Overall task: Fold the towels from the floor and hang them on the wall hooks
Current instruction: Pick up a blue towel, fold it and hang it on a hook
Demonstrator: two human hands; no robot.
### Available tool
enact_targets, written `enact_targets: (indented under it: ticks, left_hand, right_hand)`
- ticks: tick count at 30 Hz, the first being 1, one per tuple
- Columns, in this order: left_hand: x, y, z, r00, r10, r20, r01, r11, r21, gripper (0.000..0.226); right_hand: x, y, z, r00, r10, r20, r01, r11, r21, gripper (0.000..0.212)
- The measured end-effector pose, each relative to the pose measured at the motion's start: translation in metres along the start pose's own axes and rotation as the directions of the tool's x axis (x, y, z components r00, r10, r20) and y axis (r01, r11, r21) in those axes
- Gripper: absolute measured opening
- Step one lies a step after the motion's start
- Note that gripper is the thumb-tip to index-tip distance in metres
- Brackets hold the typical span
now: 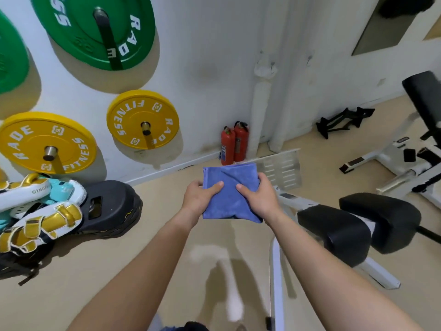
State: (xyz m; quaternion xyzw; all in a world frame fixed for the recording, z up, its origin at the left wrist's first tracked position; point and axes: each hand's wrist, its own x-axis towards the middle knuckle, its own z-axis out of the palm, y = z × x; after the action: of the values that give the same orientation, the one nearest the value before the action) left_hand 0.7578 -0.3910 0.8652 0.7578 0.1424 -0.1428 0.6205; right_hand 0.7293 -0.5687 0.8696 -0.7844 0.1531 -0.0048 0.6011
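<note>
A blue towel (229,187), folded into a small square, is held in front of me above the floor. My left hand (199,198) grips its left edge with the thumb on top. Its right edge is gripped by my right hand (259,195), thumb also on top. A white towel (263,68) hangs on a wall hook in the corner ahead. A second hook (309,59), bare, sticks out of the wall to its right.
Two red fire extinguishers (235,142) stand at the wall base. Yellow weight plates (143,119) and green weight plates (95,29) hang on the left wall. Boxing gloves and a black pad (112,209) lie left; a bench with black roller pads (334,232) stands right.
</note>
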Motion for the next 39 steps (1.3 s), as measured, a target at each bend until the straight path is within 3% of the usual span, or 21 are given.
enact_targets:
  ticks: [3, 10, 18, 23, 29, 34, 39]
  left_hand:
    - [0.051, 0.042, 0.021, 0.997, 0.06, 0.046, -0.055, 0.994, -0.093, 0.034]
    - [0.205, 0.143, 0.067, 0.962, 0.264, 0.073, -0.265, 0.964, 0.007, 0.031]
    - [0.389, 0.267, 0.124, 0.907, 0.397, 0.138, -0.42, 0.834, 0.358, 0.027]
    - [0.48, 0.315, 0.167, 0.885, 0.418, 0.205, -0.465, 0.785, 0.409, 0.028]
    - [0.583, 0.343, 0.252, 0.917, 0.359, 0.177, -0.397, 0.866, 0.303, 0.028]
    - [0.675, 0.355, 0.328, 0.961, 0.276, 0.014, -0.272, 0.934, 0.233, 0.031]
    - [0.75, 0.358, 0.38, 0.971, 0.234, -0.043, -0.22, 0.951, 0.216, 0.024]
  right_hand:
    - [0.069, -0.027, -0.021, 0.998, -0.047, -0.035, 0.046, 0.999, -0.027, 0.038]
    - [0.242, -0.077, -0.047, 0.984, -0.143, -0.106, 0.126, 0.98, -0.151, 0.041]
    - [0.441, -0.139, -0.075, 0.989, -0.036, -0.147, 0.018, 0.993, -0.118, 0.028]
    - [0.538, -0.144, -0.109, 0.985, -0.005, -0.172, -0.015, 0.993, -0.113, 0.044]
    - [0.668, -0.116, -0.156, 0.972, -0.007, -0.235, -0.041, 0.979, -0.201, 0.052]
    - [0.79, -0.09, -0.186, 0.977, 0.001, -0.212, -0.036, 0.986, -0.161, 0.042]
    - [0.892, -0.068, -0.21, 0.988, 0.044, -0.15, -0.072, 0.979, -0.192, 0.016]
